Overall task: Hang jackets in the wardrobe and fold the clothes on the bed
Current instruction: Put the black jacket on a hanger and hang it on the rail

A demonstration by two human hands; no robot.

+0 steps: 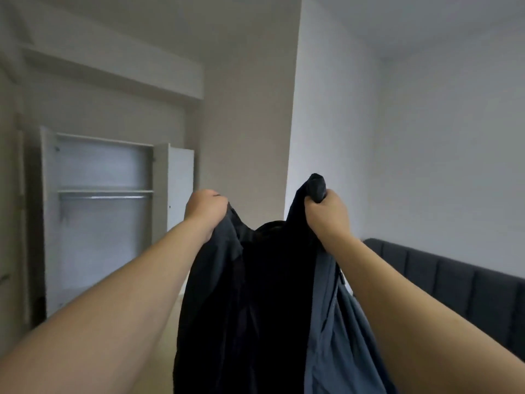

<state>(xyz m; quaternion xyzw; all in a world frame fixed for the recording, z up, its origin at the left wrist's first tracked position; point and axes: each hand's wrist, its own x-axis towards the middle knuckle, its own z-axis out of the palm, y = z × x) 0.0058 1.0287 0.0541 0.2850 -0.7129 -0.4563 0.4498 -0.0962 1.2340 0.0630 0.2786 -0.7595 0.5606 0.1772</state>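
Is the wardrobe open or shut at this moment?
Open. The wardrobe has both doors swung outward, showing its shelf and bare hanging rail.

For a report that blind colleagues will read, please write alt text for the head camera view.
Two bare arms hold up a dark blue jacket by its top, the left hand and the right hand each gripping a bunch of fabric. Behind on the left, a white wardrobe stands open with a bare metal rail; a dark padded headboard is at the right.

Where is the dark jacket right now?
Head view, centre: the dark jacket hangs between the left hand and right hand, with the open wardrobe behind, to the left.
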